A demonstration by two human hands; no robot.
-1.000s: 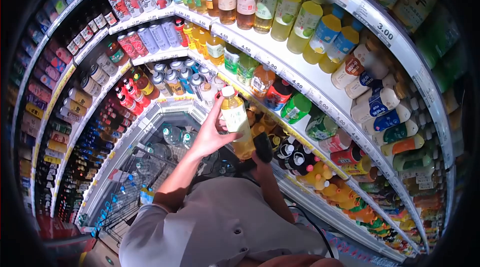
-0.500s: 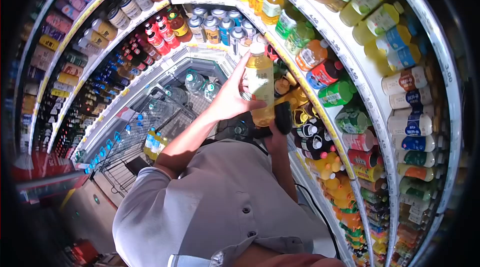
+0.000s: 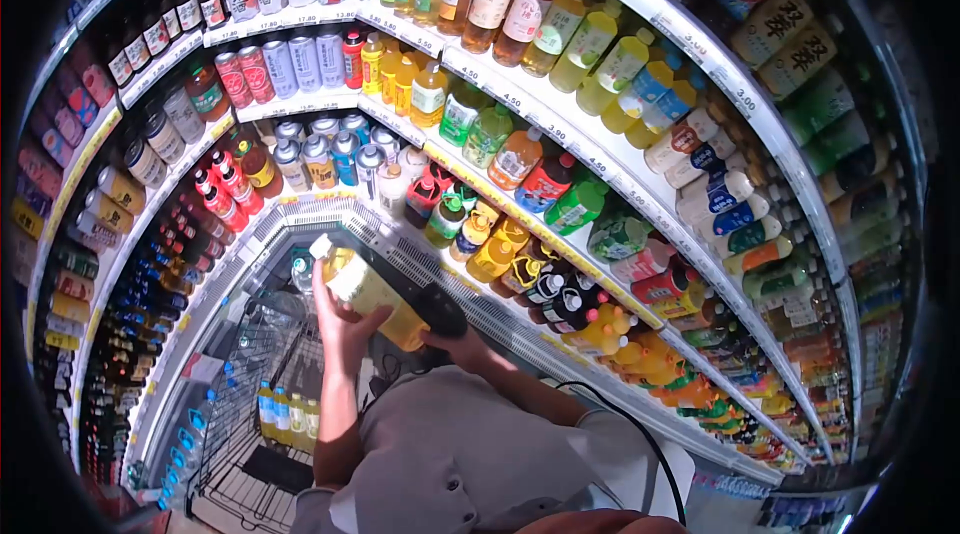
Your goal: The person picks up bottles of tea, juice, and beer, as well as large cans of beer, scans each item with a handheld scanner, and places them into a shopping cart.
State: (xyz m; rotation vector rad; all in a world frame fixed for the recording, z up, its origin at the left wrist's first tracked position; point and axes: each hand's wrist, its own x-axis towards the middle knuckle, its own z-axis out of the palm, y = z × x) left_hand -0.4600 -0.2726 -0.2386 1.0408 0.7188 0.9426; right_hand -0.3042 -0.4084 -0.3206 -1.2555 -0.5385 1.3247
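- The left hand is held out in front of the chest, and its fingers and thumb are wrapped round the middle of a bottle.
- The bottle holds a yellow drink and carries a pale label. It lies tilted, almost on its side, with its white cap pointing up and to the left and its base toward the right hand.
- The bottle is in the air, above the gap between the cart and the lowest shelf, and is clear of both.
- The right hand sits just right of the bottle's base and is closed on a black device. The device touches or nearly touches the base of the bottle. Its fingers are mostly hidden behind it, so the exact grip is unclear.
- A black cable loops down on the right, past the grey shirt.
- The wire cart stands at lower left, with a few small bottles of yellow and blue drink upright inside it.
- Curved cooler shelves fill the view, packed with upright bottles and cans: cans at upper left, tea-coloured and yellow bottles along the top, and orange bottles low on the right.
- White price strips run along the shelf edges.
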